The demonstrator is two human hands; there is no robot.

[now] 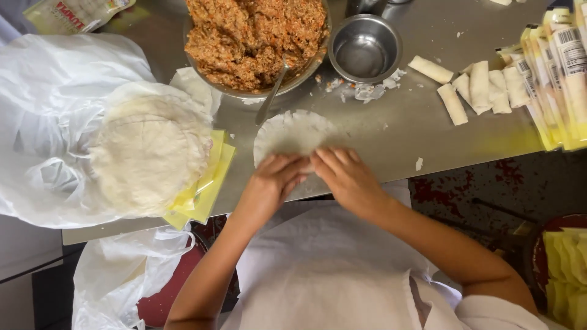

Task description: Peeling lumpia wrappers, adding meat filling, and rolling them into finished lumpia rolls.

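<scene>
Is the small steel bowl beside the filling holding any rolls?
No, the small steel bowl looks empty, while the finished rolls lie on the table to its right.

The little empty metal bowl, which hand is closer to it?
The right hand. It rests on the round wrapper almost straight below the small metal bowl. The left hand sits beside it, farther to the left of the bowl.

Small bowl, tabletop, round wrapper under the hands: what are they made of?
Small bowl: metal, probably stainless steel, with a shiny grey reflective inside. Tabletop: looks like brushed steel sheet, dull grey with a soft sheen. Round wrapper: thin pale dough sheet, matte and slightly translucent, its near edge under the left hand and right hand.
</scene>
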